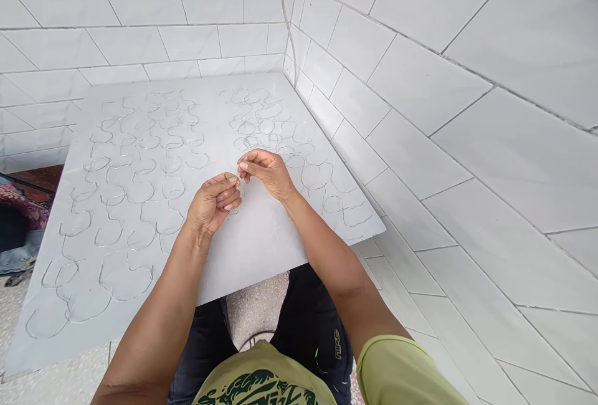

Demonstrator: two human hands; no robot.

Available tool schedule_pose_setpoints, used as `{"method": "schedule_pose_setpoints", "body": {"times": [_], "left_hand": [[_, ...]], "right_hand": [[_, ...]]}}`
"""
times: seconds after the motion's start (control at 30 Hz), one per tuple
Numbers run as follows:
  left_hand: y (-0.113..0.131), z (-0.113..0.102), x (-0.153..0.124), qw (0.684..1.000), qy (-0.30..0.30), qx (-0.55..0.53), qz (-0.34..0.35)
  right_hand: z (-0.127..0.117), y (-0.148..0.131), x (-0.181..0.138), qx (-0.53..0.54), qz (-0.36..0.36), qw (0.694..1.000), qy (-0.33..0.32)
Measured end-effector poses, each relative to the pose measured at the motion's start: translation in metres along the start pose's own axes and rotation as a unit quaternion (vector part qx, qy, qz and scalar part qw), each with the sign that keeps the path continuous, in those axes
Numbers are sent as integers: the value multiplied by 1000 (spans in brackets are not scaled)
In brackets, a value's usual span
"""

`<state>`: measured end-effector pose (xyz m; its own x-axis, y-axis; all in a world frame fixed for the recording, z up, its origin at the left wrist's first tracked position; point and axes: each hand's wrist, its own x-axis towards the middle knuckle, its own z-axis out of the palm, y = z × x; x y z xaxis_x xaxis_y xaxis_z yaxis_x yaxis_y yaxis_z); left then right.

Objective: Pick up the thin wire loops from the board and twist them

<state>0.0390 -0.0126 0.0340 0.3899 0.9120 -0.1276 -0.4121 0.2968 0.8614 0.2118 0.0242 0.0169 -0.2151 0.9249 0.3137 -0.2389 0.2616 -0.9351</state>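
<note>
Over the middle of the white tabletop (261, 237), my left hand (215, 201) and my right hand (268, 172) come close together, both closed in a pinch. A thin curved wire (235, 210) hangs from under my left fingertips. Something tiny and orange-brown shows at the tip of my left thumb, too small to name. What my right fingertips hold is hidden or too fine to make out. Many bent wires (140, 192) lie in rows on the left, in open loops and S-shapes. More curved wires (266, 128) lie overlapping behind and to the right of my hands.
White tiled walls meet at the back right corner, where a pale cable (288, 31) runs down. The table's right edge stands near the wall. Cloth items (21, 224) lie beyond the left edge. My legs (311, 324) are under the front edge, above a speckled floor (256, 305).
</note>
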Motion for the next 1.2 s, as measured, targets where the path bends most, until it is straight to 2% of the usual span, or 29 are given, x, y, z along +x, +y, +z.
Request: {"method": "schedule_pose_setpoints", "body": {"times": [0.27, 0.43, 0.6, 0.83, 1.0, 1.1, 1.2], "left_hand": [[-3, 2, 1, 999, 36, -5, 3], [-7, 2, 2, 998, 49, -35, 7], [-6, 5, 1, 996, 60, -58, 11], [-6, 9, -1, 993, 100, 24, 58], [-10, 12, 0, 991, 108, 28, 80], [-13, 12, 2, 980, 154, 69, 109], [-16, 9, 4, 957, 210, 134, 150]], "right_hand": [[9, 2, -3, -102, -23, 992, 64], [16, 7, -7, -225, -78, 964, 117], [19, 11, -7, -219, -120, 961, 123], [18, 5, -5, -108, -30, 990, 86], [18, 3, -4, -61, -39, 994, 80], [13, 0, -4, -36, -2, 998, 51], [4, -4, -5, -39, 60, 997, -21]]}}
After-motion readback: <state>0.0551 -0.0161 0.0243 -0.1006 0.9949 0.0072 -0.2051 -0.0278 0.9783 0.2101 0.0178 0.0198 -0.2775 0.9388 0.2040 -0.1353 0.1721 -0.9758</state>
